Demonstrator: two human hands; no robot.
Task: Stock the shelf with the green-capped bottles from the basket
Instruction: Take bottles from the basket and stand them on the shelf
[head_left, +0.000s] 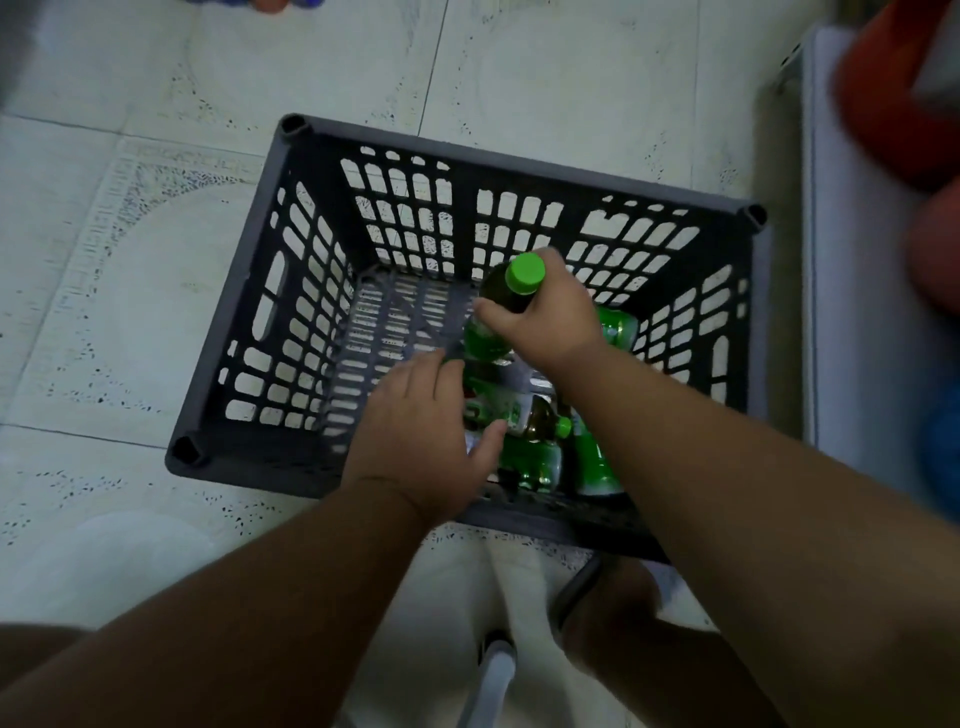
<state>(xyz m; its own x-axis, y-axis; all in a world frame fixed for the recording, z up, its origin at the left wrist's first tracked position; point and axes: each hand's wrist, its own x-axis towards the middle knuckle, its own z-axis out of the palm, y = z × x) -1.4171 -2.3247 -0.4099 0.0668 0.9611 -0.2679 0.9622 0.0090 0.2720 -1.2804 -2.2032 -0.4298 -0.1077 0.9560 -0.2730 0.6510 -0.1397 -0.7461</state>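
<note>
A dark grey slotted basket (249, 322) stands on the tiled floor below me. My right hand (550, 322) is shut around the neck of an upright green-capped bottle (524, 275) with a green label, inside the basket. My left hand (421, 436) reaches into the basket with fingers spread, its thumb touching a green-capped bottle (519, 415) that lies on its side. Several more green-labelled bottles (592, 467) lie at the basket's right and near side, partly hidden by my arms.
A white shelf edge (852, 260) runs along the right, with blurred red and blue items (893, 104) on it. The basket's left half shows its bare slotted floor. My foot in a sandal (597, 613) stands just in front of the basket.
</note>
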